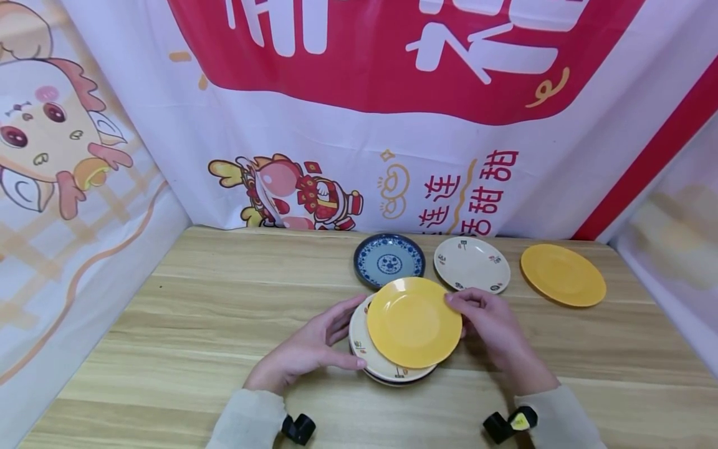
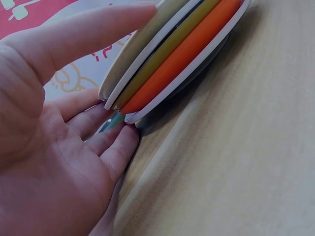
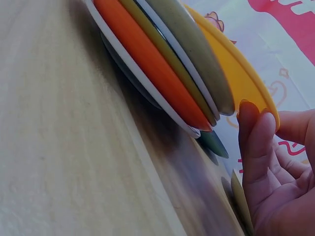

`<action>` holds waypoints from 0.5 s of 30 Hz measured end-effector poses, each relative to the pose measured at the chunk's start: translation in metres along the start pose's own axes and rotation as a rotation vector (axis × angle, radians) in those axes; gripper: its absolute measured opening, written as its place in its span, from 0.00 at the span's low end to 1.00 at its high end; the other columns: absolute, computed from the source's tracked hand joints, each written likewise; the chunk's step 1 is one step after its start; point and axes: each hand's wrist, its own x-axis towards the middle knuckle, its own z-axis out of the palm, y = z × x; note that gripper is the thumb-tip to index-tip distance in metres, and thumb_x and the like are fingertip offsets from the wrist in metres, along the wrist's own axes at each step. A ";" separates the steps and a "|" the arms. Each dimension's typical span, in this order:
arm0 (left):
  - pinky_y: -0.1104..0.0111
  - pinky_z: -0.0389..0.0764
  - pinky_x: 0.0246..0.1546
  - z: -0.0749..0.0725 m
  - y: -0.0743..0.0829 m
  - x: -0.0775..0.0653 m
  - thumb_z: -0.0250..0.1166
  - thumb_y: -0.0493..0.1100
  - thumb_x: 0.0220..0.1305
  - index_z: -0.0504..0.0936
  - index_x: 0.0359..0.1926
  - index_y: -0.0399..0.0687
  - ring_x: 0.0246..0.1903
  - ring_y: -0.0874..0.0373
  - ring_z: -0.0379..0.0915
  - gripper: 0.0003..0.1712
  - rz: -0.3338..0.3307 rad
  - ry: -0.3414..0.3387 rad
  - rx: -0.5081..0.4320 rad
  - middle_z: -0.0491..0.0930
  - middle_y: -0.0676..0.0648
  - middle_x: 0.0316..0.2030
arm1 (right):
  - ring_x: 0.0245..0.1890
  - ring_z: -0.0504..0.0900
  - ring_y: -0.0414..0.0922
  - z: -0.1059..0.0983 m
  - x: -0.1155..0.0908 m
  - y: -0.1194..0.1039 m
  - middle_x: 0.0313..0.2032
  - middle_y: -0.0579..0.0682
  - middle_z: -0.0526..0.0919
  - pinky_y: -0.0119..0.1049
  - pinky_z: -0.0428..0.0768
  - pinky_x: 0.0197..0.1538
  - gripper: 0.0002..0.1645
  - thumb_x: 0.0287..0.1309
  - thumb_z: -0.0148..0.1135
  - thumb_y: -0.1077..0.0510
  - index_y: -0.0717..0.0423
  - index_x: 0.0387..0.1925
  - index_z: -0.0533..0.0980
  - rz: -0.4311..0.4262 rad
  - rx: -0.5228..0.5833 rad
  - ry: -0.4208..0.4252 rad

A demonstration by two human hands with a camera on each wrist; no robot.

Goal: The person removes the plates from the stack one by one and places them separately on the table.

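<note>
The left hand (image 1: 305, 349), grip wide, touches the plate stack (image 1: 363, 333) around 9 o'clock. The right hand (image 1: 496, 321), grip pinching a yellow plate (image 1: 415, 322) at 3 o'clock, holds it over the stack, hiding most of the top. Toward 12, a blue plate (image 1: 389, 262) is slightly covered.

We are wearing a pale grey left sleeve (image 1: 248, 419) and a matching right sleeve (image 1: 563, 419). We are also wearing a chunky black left gadget (image 1: 299, 429) and a black right gadget (image 1: 497, 428) that is showing a yellow patch (image 1: 520, 422).
</note>
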 end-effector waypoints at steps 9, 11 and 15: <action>0.48 0.56 0.86 0.002 0.003 -0.001 0.84 0.37 0.55 0.61 0.84 0.60 0.85 0.42 0.51 0.61 0.004 0.009 0.027 0.57 0.48 0.85 | 0.38 0.81 0.42 -0.014 0.003 0.002 0.44 0.44 0.86 0.30 0.88 0.39 0.35 0.71 0.69 0.39 0.59 0.66 0.76 -0.009 0.026 -0.001; 0.48 0.55 0.86 0.002 0.003 -0.002 0.84 0.36 0.55 0.61 0.84 0.60 0.85 0.42 0.51 0.61 0.001 0.010 0.026 0.57 0.48 0.85 | 0.38 0.81 0.42 -0.017 0.004 0.003 0.44 0.43 0.86 0.30 0.87 0.38 0.35 0.71 0.69 0.39 0.58 0.66 0.76 -0.005 0.038 -0.004; 0.48 0.55 0.87 0.002 0.002 -0.002 0.83 0.36 0.56 0.61 0.84 0.60 0.85 0.42 0.51 0.61 0.001 0.005 0.021 0.57 0.49 0.85 | 0.38 0.81 0.41 -0.024 0.007 0.005 0.44 0.41 0.85 0.30 0.87 0.38 0.35 0.72 0.69 0.39 0.58 0.66 0.76 0.003 0.052 -0.019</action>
